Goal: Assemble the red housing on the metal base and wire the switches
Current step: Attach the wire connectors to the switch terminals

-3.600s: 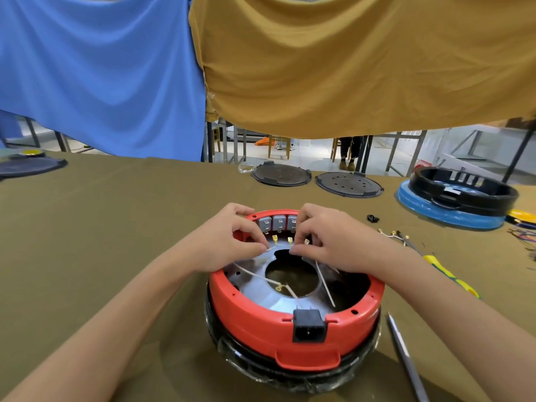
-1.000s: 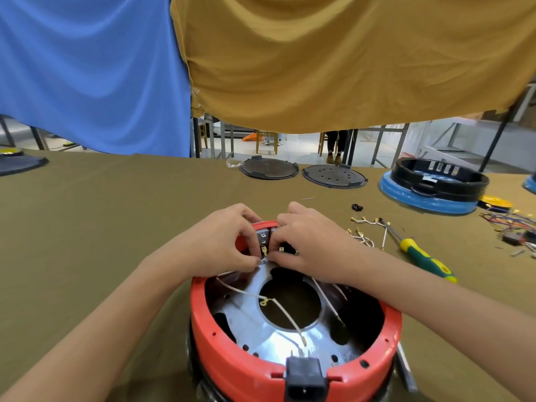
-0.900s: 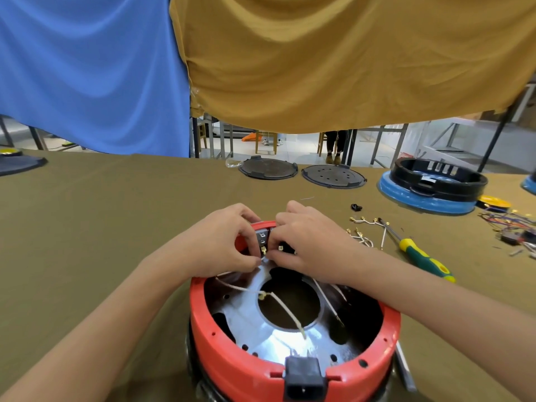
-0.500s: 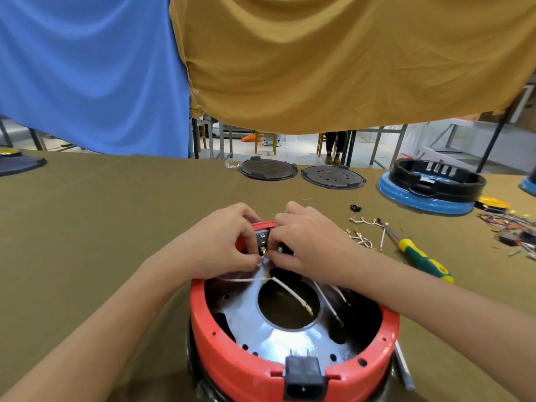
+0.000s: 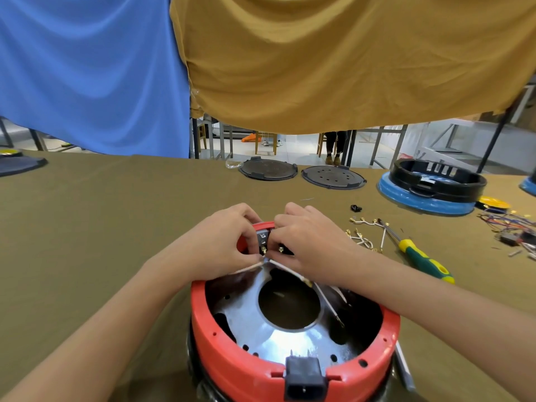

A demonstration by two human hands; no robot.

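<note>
On olive cloth [image 5: 101,227], both hands pinch thin, floppy white wire [image 5: 285,266] (hold near terminals): left hand [image 5: 226,248], right hand [image 5: 310,242].

On the counter [image 5: 87,227], nearest to us, we see the housing [image 5: 232,364] sitting on the metal base [image 5: 278,340]. Our two hands [image 5: 226,245] meet at its far rim, over the switches [image 5: 262,239]. To the right lie loose wires [image 5: 365,236] and a screwdriver [image 5: 420,258]. Behind them, near the far edge, two round lids [image 5: 268,169] lie side by side, and another ring-shaped unit [image 5: 432,184] stands at the far right.
</note>
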